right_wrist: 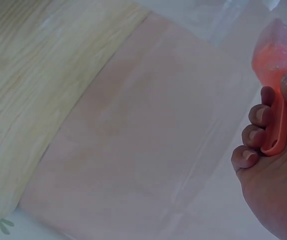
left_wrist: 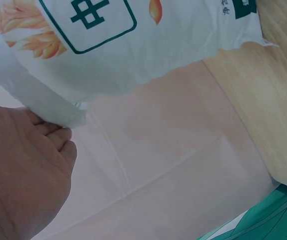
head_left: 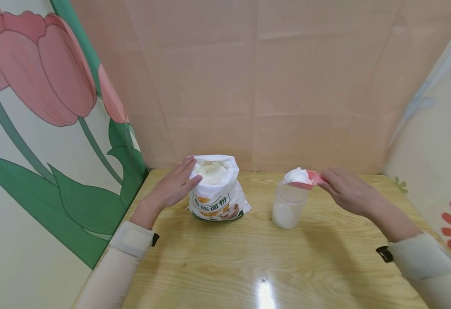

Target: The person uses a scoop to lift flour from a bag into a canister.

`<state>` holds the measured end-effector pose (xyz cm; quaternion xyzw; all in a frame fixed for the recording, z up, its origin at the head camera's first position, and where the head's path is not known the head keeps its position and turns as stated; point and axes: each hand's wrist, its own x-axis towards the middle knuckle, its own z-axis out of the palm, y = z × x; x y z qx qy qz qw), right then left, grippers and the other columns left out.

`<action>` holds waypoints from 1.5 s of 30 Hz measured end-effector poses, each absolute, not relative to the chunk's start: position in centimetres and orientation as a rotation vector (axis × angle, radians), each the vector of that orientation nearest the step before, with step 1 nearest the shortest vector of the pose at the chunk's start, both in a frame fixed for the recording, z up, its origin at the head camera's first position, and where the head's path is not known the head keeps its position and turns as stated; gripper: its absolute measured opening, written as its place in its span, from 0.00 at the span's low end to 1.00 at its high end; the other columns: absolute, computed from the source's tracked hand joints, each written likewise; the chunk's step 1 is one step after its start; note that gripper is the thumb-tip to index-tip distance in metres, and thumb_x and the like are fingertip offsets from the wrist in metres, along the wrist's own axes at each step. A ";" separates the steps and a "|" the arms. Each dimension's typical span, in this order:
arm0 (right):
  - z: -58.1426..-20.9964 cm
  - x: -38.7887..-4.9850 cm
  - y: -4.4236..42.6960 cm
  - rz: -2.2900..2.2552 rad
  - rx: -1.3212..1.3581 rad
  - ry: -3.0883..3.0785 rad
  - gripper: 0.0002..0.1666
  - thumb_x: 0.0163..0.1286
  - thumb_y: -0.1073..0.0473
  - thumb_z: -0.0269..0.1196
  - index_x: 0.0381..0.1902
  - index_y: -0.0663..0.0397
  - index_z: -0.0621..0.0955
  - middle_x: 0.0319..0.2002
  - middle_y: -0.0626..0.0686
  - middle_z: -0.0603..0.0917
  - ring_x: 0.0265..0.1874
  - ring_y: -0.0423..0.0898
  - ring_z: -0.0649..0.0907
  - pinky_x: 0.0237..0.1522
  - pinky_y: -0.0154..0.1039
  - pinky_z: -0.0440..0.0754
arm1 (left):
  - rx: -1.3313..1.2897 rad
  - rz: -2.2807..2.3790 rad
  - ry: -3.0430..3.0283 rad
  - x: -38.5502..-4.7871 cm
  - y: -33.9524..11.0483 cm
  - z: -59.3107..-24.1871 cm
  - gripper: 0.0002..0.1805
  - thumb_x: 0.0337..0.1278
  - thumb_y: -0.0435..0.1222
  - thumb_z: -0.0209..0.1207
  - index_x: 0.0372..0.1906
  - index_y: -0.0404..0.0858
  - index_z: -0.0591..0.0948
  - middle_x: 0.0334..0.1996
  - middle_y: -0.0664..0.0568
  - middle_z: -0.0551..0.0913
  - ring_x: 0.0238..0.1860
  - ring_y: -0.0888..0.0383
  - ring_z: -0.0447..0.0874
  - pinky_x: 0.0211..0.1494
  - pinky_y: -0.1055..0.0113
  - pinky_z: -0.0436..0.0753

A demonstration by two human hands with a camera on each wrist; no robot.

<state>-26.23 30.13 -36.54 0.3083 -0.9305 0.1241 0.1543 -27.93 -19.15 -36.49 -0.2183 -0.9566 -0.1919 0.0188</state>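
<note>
A white bag of flour (head_left: 219, 201) stands with its top open, flour showing inside. My left hand (head_left: 173, 184) rests at the bag's left upper edge, fingers fairly straight; in the left wrist view the hand (left_wrist: 28, 165) touches the bag (left_wrist: 108, 60). My right hand (head_left: 349, 191) grips the handle of a pink scoop (head_left: 312, 182), heaped with white powder (head_left: 297, 175), over a clear container (head_left: 288, 210) with white powder in it. The right wrist view shows the fingers of the right hand (right_wrist: 273, 175) curled round the handle of the scoop (right_wrist: 277, 55).
Both things stand towards the back of a wooden table (head_left: 217, 262). Behind it hangs a pink-beige sheet (head_left: 217, 86). A tulip-patterned panel (head_left: 43, 73) is on the left and a pale flowered one (head_left: 437, 150) on the right.
</note>
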 end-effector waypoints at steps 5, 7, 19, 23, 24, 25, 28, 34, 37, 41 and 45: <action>-37.2 -26.0 30.9 0.368 0.865 -2.722 0.08 0.79 0.57 0.57 0.36 0.49 0.76 0.29 0.43 0.70 0.30 0.41 0.68 0.33 0.37 0.68 | -0.678 -0.589 -2.967 -28.0 -19.1 -36.5 0.47 0.74 0.67 0.28 0.82 0.40 0.45 0.83 0.54 0.38 0.82 0.57 0.32 0.82 0.54 0.46; -37.4 -26.0 31.1 0.374 0.849 -2.755 0.09 0.80 0.55 0.56 0.36 0.49 0.76 0.29 0.43 0.70 0.30 0.41 0.69 0.34 0.37 0.69 | -0.676 -0.587 -2.969 -28.1 -19.1 -36.5 0.47 0.74 0.67 0.28 0.82 0.40 0.45 0.83 0.54 0.37 0.82 0.57 0.32 0.82 0.54 0.46; -37.8 -26.0 31.2 0.307 0.865 -2.772 0.08 0.79 0.56 0.57 0.37 0.50 0.77 0.28 0.42 0.71 0.30 0.41 0.70 0.35 0.39 0.71 | -0.678 -0.587 -2.966 -28.2 -19.1 -36.6 0.46 0.74 0.67 0.28 0.82 0.40 0.45 0.83 0.54 0.38 0.82 0.55 0.33 0.82 0.54 0.46; -37.7 -26.1 31.4 0.256 0.934 -2.712 0.05 0.76 0.60 0.61 0.36 0.48 0.77 0.28 0.40 0.69 0.30 0.39 0.69 0.37 0.41 0.72 | -0.680 -0.587 -2.971 -28.2 -19.1 -36.6 0.46 0.74 0.67 0.28 0.82 0.40 0.45 0.83 0.54 0.38 0.82 0.55 0.33 0.82 0.54 0.45; -37.7 -26.2 31.4 0.237 0.956 -2.690 0.05 0.75 0.61 0.62 0.36 0.48 0.77 0.28 0.40 0.69 0.30 0.39 0.68 0.36 0.41 0.72 | -0.679 -0.588 -2.973 -28.2 -19.0 -36.5 0.46 0.74 0.67 0.28 0.82 0.41 0.45 0.83 0.54 0.37 0.82 0.56 0.32 0.82 0.54 0.45; -37.7 -26.2 31.5 0.216 0.977 -2.664 0.06 0.73 0.62 0.63 0.36 0.47 0.77 0.28 0.39 0.69 0.30 0.39 0.68 0.36 0.41 0.72 | -0.680 -0.588 -2.975 -28.2 -19.0 -36.5 0.46 0.74 0.67 0.29 0.82 0.41 0.45 0.83 0.54 0.37 0.82 0.56 0.32 0.82 0.54 0.45; -37.8 -26.6 31.5 0.157 1.046 -2.574 0.09 0.68 0.64 0.67 0.35 0.48 0.76 0.28 0.38 0.69 0.30 0.38 0.68 0.33 0.40 0.71 | -0.685 -0.588 -2.979 -28.2 -19.0 -36.4 0.46 0.74 0.67 0.29 0.82 0.41 0.44 0.83 0.54 0.37 0.82 0.57 0.31 0.82 0.54 0.45; -36.8 -27.1 31.3 0.057 1.118 -2.533 0.12 0.63 0.64 0.71 0.33 0.48 0.76 0.27 0.38 0.68 0.28 0.39 0.67 0.30 0.37 0.69 | -0.687 -0.557 -2.976 -28.3 -19.0 -36.5 0.47 0.74 0.67 0.28 0.82 0.39 0.45 0.83 0.52 0.38 0.82 0.53 0.34 0.82 0.54 0.46; -35.9 -27.3 31.0 -0.006 1.104 -2.605 0.11 0.66 0.61 0.69 0.32 0.47 0.76 0.26 0.40 0.68 0.28 0.40 0.68 0.30 0.38 0.69 | -0.691 -0.555 -2.965 -28.4 -19.1 -36.6 0.46 0.74 0.67 0.28 0.82 0.38 0.46 0.83 0.49 0.40 0.82 0.53 0.34 0.82 0.55 0.46; -34.6 -27.4 30.5 -0.111 1.094 -2.681 0.10 0.71 0.56 0.66 0.32 0.45 0.75 0.27 0.41 0.69 0.29 0.41 0.69 0.30 0.39 0.69 | -0.694 -0.561 -2.960 -28.3 -19.1 -36.7 0.46 0.74 0.67 0.28 0.82 0.38 0.46 0.83 0.48 0.42 0.82 0.54 0.34 0.82 0.55 0.46; -33.3 -27.5 29.7 -0.213 1.106 -2.713 0.11 0.72 0.55 0.65 0.32 0.45 0.74 0.28 0.41 0.69 0.29 0.41 0.69 0.31 0.40 0.70 | -0.692 -0.562 -2.962 -28.3 -19.2 -36.6 0.47 0.74 0.67 0.27 0.82 0.39 0.46 0.83 0.49 0.41 0.82 0.54 0.34 0.82 0.54 0.46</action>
